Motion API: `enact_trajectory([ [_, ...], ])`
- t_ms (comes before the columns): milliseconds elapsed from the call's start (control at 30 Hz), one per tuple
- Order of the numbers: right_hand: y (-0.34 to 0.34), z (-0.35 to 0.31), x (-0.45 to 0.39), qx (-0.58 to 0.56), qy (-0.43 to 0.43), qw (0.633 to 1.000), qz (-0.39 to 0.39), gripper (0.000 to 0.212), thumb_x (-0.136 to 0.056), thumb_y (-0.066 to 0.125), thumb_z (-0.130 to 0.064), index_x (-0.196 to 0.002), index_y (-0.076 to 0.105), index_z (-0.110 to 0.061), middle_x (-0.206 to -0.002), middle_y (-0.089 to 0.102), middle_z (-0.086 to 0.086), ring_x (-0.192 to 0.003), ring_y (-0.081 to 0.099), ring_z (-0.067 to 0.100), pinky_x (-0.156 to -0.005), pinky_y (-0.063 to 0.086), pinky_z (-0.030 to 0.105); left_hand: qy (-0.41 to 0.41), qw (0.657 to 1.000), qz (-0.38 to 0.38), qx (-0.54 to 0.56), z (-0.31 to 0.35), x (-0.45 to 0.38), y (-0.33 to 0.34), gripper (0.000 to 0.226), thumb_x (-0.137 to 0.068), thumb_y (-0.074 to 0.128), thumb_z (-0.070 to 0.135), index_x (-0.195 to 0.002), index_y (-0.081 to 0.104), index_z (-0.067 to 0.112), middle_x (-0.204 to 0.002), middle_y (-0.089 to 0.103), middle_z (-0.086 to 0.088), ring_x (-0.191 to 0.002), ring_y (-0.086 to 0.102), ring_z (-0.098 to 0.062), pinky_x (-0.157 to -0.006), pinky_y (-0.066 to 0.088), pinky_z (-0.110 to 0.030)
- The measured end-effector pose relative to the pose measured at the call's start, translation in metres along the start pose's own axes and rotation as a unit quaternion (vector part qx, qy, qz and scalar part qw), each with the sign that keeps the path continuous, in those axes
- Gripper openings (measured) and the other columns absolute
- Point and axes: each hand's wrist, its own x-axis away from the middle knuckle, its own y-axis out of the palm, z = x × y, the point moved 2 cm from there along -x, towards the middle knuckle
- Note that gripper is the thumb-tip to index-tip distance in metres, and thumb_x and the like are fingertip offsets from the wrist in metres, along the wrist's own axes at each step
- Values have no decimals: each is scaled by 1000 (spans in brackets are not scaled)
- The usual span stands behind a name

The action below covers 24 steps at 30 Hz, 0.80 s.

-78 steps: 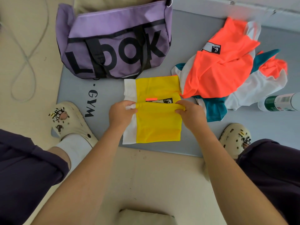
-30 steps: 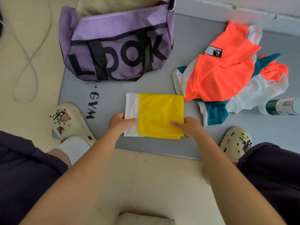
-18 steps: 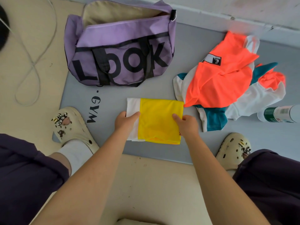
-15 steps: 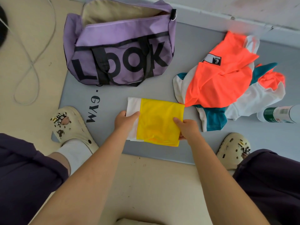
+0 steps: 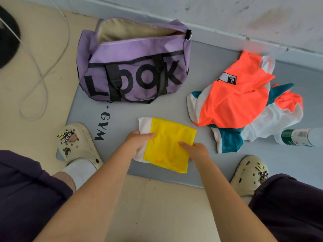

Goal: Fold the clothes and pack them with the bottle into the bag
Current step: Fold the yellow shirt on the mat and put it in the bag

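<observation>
Bright, even daylight fills the scene, soft and diffuse, with no hard shadows anywhere. Only faint shade sits under the purple bag (image 5: 134, 67) and along the edge of the grey mat (image 5: 218, 55). The orange garment (image 5: 236, 102) glows so hot its edges bleed a little. Wide-angle bending shows plainly: the wall base (image 5: 227, 27) curves across the top, and the forearms balloon toward the bottom. The bottle (image 5: 297, 137) at the right edge looks soft and slightly smeared. Detail is mildly mushy throughout.
</observation>
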Motion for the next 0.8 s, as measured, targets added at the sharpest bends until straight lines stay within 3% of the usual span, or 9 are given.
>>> enact_trajectory([
  [67,3,-5,5,-97,-23,995,-27,15,-88,70,-31,-90,62,-18,-104,68,9,-91,65,25,-82,55,43,0,999,-25,37,3,6,-3,52,-80,80,31,-122,62,5,-119,67,-15,-109,64,-33,-100,49,-47],
  [167,2,-29,13,-246,-36,966,-74,25,-89,68,-31,-111,58,-26,-106,68,1,-93,67,21,-68,57,36,34,987,-67,145,19,15,-10,44,-87,73,22,-127,58,10,-122,67,-16,-107,66,-31,-96,52,-47],
  [233,-5,-59,15,-233,-62,967,-85,39,-86,69,-41,-122,53,-32,-105,66,-5,-93,65,18,-64,55,32,79,976,-75,187,44,23,-22,35,-91,68,21,-124,56,17,-118,68,-11,-100,67,-26,-83,56,-42],
  [300,-12,-98,16,-202,-93,971,-92,53,-84,69,-49,-130,51,-30,-113,64,-3,-99,64,20,-76,55,37,134,968,-74,197,77,31,-37,29,-93,65,22,-120,56,24,-111,69,-4,-95,68,-20,-76,56,-37],
  [400,-21,-168,18,-186,-151,968,-78,60,-84,67,-51,-133,53,-20,-123,64,4,-106,63,26,-95,52,47,234,950,-32,205,132,41,-64,27,-93,66,19,-118,59,24,-113,69,-4,-97,68,-19,-83,56,-38],
  [500,-19,-239,21,-199,-184,960,-71,58,-87,65,-48,-135,52,-16,-123,64,5,-105,64,26,-93,53,46,286,935,52,202,188,45,-95,34,-89,71,23,-121,59,21,-120,68,-6,-104,67,-23,-88,55,-42],
  [600,-6,-289,23,-207,-175,957,-104,59,-88,68,-39,-137,46,-15,-125,62,10,-102,64,29,-87,55,46,267,940,150,147,227,36,-121,59,-85,75,33,-136,51,15,-128,61,-4,-115,59,-25,-98,50,-45],
  [667,0,-311,19,-174,-170,966,-92,64,-88,69,-36,-140,41,-11,-127,60,13,-107,62,32,-92,53,48,219,959,160,84,242,26,-129,69,-83,76,37,-139,47,8,-131,57,-6,-117,56,-26,-100,47,-42],
  [800,-1,-346,1,-158,-174,970,-65,68,-85,72,-36,-141,42,-10,-129,57,15,-112,60,34,-94,52,49,178,975,41,124,257,10,-140,45,-86,75,23,-123,57,5,-118,65,-8,-102,64,-27,-81,53,-39],
])
